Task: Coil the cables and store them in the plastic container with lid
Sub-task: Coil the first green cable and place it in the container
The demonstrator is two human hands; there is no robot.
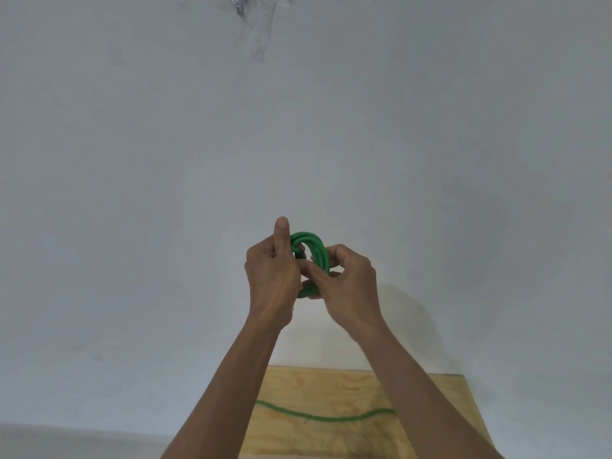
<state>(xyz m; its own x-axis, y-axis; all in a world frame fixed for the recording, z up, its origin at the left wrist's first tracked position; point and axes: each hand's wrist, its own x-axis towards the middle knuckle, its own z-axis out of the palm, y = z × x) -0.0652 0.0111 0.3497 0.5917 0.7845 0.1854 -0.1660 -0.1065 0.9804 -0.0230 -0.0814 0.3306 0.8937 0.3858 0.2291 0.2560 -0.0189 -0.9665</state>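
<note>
Both hands, left hand (pixel 271 276) & right hand (pixel 347 286), grip coiled green cable (pixel 314 250).

There are two hands, the left hand (pixel 271 273) and the right hand (pixel 351 286). There is one green cable (pixel 313 250), with a few loops bunched above the one wooden table (pixel 331 385). One stretch of it lies on the table.

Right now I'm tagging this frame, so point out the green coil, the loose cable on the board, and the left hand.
green coil (pixel 313 246), head view, top arc of the loops.
loose cable (pixel 331 418), head view, middle of the strand lying on the wooden board.
left hand (pixel 270 276), head view, back of the hand.
</note>
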